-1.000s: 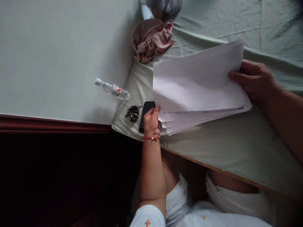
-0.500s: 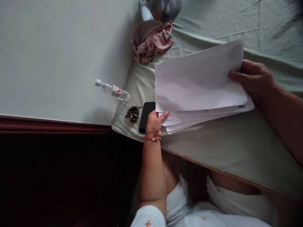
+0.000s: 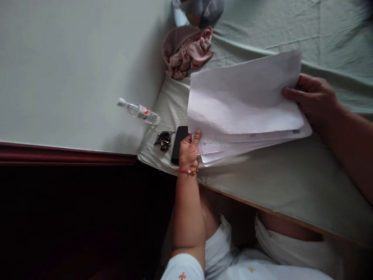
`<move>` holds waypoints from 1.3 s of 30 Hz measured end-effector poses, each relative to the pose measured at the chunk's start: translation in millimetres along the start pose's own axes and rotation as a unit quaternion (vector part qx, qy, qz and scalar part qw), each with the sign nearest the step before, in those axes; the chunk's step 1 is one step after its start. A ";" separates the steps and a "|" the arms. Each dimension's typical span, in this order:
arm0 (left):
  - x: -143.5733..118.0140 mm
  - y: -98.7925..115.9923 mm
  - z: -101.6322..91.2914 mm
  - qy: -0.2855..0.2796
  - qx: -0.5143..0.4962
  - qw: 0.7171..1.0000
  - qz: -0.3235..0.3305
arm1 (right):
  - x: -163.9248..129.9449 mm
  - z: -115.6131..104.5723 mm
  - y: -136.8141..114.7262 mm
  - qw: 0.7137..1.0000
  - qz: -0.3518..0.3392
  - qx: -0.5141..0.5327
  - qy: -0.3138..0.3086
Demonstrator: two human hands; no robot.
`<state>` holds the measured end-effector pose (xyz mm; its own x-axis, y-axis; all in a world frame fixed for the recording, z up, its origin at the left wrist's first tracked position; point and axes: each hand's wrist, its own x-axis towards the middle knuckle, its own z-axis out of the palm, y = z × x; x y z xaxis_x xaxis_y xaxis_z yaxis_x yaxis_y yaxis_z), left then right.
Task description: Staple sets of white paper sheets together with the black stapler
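A stack of white paper sheets (image 3: 244, 97) is held up over the cloth-covered table, its lower edges fanned apart. The top sheet shows a blank side; print shows on the sheets under it. My left hand (image 3: 190, 149), with a red string bracelet at the wrist, pinches the lower left corner, thumb on top. My right hand (image 3: 316, 95) grips the right edge with the thumb on the top sheet; its other fingers are hidden behind the stack. A black phone-like case (image 3: 178, 149) lies partly behind my left hand.
Keys (image 3: 163, 140) and a clear plastic bottle (image 3: 140, 111) lie by the wall (image 3: 72, 70). Farther back are a crumpled pink cloth (image 3: 189, 52) and a plastic bag (image 3: 201, 11). A green-grey cloth (image 3: 276, 171) covers the table; its front edge runs above my legs.
My left thumb has moved up onto the top sheet's corner. The top sheet's left side has shifted slightly left and bends more. My right hand holds nearly still.
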<state>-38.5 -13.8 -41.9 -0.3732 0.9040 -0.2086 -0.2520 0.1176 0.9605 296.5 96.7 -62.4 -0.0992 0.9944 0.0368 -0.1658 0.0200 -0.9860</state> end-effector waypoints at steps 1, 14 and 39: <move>-0.4 0.3 -0.1 -0.004 -0.001 1.000 -0.003 | -0.2 0.7 -0.9 1.000 0.002 0.005 0.004; 0.7 -3.7 -4.0 -0.047 0.048 0.998 -0.011 | 2.4 0.7 -0.8 0.999 -0.030 0.018 0.011; 10.8 -6.8 -10.5 0.072 -0.027 0.997 0.010 | -3.4 4.1 -6.0 0.998 0.050 0.029 -0.009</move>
<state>-50.2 -9.2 -52.7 -0.5017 0.8371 -0.2179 -0.2891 0.0752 0.9543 293.7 92.8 -55.9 -0.1348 0.9892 -0.0574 -0.2100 -0.0852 -0.9740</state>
